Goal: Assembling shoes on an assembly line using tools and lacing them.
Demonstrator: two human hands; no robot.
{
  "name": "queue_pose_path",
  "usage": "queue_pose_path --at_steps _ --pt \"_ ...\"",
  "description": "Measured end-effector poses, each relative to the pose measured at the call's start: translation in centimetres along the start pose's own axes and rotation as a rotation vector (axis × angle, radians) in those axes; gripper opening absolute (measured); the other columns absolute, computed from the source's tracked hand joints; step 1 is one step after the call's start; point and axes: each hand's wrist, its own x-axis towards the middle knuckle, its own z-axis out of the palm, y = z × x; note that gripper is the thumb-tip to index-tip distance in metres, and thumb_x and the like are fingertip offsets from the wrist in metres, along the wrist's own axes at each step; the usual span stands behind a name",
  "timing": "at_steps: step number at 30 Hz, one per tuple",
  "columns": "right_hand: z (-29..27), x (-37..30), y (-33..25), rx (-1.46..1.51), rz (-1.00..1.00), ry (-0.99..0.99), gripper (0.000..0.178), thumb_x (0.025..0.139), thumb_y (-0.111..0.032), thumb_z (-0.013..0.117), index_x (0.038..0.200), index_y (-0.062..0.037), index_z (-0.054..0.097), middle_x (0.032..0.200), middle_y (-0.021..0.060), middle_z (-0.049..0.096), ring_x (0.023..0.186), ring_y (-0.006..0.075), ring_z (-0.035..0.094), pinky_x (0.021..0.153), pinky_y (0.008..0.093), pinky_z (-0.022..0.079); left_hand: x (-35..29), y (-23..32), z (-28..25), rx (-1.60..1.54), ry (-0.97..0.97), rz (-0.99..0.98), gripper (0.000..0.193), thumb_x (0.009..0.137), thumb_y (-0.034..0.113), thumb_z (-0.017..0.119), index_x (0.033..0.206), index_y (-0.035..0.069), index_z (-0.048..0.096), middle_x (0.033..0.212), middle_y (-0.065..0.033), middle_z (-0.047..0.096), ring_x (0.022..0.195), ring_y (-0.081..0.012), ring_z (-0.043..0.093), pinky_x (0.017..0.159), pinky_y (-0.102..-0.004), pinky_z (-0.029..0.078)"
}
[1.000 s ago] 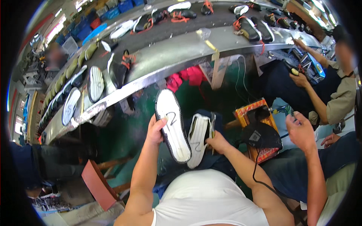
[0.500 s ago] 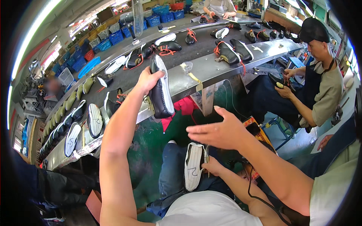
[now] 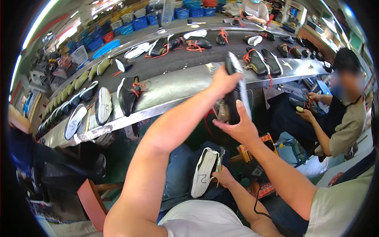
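Black shoe with a thick white sole [image 3: 235, 104] stands nearly upright at the upper centre of the frame, sole turned right, grasped in the person's left hand [image 3: 225, 82]. It looks fairly light; the sole is probably stiff with a little flex, the dark upper softer and smooth, nothing fragile. Gripping the upper around its middle, thumb across the side, seems secure. Just below that grip, a co-worker's open hand [image 3: 242, 128] overlaps the shoe's lower part; contact cannot be told. At lower centre, a second shoe with a grooved white sole [image 3: 204, 170] rests over blue jeans [image 3: 175, 177]. The right hand [image 3: 225, 176] is at its right edge, fingers curled, but whether around the shoe or a slim upright tool [image 3: 218, 169] is unclear.
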Motion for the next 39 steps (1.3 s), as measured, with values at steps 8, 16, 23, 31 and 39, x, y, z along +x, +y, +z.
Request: queue_pose_path --at_steps 8,16,23,31,39 --pt "-1.2 -0.1 3.1 -0.013 -0.039 0.01 0.05 0.074 0.003 0.059 0.124 -0.0009 0.056 0.104 0.0078 0.066 0.083 0.0193 0.065 0.07 0.0324 0.055 -3.8 1.4 4.0 -0.483 -0.19 -0.079 0.045 0.079 0.025 0.071 0.111 -0.005 0.062 0.095 -0.0145 0.069 0.08 -0.0212 0.068 0.075 -0.0366 0.055" --pt "0.0 -0.8 -1.6 -0.185 0.009 0.034 0.05 0.08 -0.005 0.059 0.13 0.0001 0.054 0.108 0.0086 0.065 0.088 0.0192 0.063 0.075 0.0327 0.053 -10.6 -2.9 0.2 0.391 -0.086 0.37 0.069 0.086 0.04 0.072 0.135 -0.004 0.049 0.127 -0.0208 0.061 0.118 -0.0284 0.058 0.101 -0.0369 0.045" --pt "1.6 -2.4 -3.2 -0.099 -0.019 0.023 0.046 0.078 0.003 0.056 0.124 0.0012 0.053 0.109 0.008 0.065 0.095 0.0189 0.064 0.078 0.0304 0.054 -30.9 -16.3 -6.7 0.737 -0.123 -0.42 0.075 0.086 0.044 0.071 0.137 -0.006 0.048 0.129 -0.0289 0.056 0.121 -0.0379 0.056 0.102 -0.0415 0.044" --pt "2.3 -2.3 -2.3 -0.172 -0.053 0.001 0.044 0.078 0.0 0.063 0.121 0.003 0.053 0.102 0.0086 0.064 0.09 0.017 0.063 0.078 0.031 0.054 -32.9 -18.5 -9.1 0.435 -0.076 -0.521 0.033 0.095 0.025 0.058 0.115 0.002 0.068 0.084 -0.0198 0.071 0.076 -0.0333 0.068 0.074 -0.0386 0.052" --pt "-1.3 -6.8 -6.7 -0.442 0.055 -0.155 0.036 0.091 -0.016 0.063 0.123 -0.001 0.054 0.094 0.007 0.064 0.082 0.0127 0.062 0.068 0.0276 0.049 -36.0 -20.2 -9.2 -0.267 -0.111 -0.612 0.066 0.091 0.018 0.069 0.148 0.004 0.038 0.137 -0.0106 0.055 0.122 -0.0171 0.052 0.104 -0.0301 0.041"
